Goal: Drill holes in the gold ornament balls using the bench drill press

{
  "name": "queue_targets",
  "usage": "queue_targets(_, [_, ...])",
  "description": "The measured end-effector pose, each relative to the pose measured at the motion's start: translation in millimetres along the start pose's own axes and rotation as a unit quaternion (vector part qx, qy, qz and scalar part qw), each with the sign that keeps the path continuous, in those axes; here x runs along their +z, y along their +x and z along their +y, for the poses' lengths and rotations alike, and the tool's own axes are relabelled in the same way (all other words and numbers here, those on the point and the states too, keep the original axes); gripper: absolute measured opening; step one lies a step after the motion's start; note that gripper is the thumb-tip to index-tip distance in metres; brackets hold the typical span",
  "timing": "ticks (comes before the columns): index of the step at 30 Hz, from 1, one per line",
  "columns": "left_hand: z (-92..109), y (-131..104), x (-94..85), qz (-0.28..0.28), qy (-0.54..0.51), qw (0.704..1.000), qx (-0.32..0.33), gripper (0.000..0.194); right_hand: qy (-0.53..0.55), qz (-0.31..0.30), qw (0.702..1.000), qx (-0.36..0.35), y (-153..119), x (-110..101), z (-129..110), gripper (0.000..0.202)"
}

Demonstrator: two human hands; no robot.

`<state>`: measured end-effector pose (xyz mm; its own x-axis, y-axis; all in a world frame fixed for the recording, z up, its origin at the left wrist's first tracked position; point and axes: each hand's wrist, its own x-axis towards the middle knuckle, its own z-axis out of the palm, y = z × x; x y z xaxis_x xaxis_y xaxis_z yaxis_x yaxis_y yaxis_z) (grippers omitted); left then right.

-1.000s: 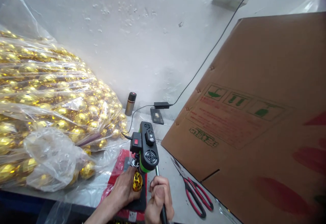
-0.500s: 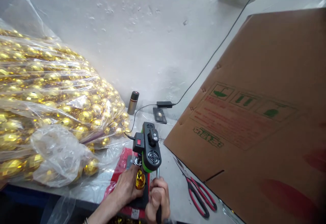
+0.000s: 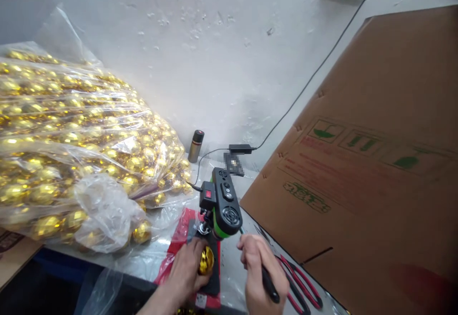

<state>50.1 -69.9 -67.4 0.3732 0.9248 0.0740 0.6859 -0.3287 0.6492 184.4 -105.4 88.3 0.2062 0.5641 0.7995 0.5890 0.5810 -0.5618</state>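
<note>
My left hand (image 3: 188,267) is wrapped round a gold faceted ball (image 3: 206,260) on the black base of a small press-like machine (image 3: 228,207). The machine has a black and green head with a red switch on its side, and it stands on a red sheet (image 3: 175,245). To its right, my right hand (image 3: 263,274) is closed on a lever with a black grip (image 3: 269,285). The lever's thin metal end reaches the machine's head.
A clear bag of gold balls (image 3: 89,138) fills the left. A large cardboard box (image 3: 375,162) leans at the right, with red-handled scissors (image 3: 304,286) beside it. Behind the machine are a dark-capped can (image 3: 196,147) and a cable adapter (image 3: 240,149) near the wall.
My right hand has moved right, and the lever now tilts outward. The ball sits a little lower, clear of the machine's head. The whole view has shifted slightly.
</note>
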Motion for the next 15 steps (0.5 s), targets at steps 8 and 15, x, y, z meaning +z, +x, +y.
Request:
queue_targets(8, [-54.6, -51.3, -1.9, 0.138, 0.064, 0.978, 0.14, 0.052, 0.018, 0.044, 0.998, 0.037, -25.5, 12.8, 12.5, 0.036])
queue_targets(15, [-54.5, 36.6, -127.9, 0.273, 0.011, 0.959, -0.08, 0.027, 0.042, 0.056, 0.997, 0.03, -34.3, 17.6, 19.2, 0.036])
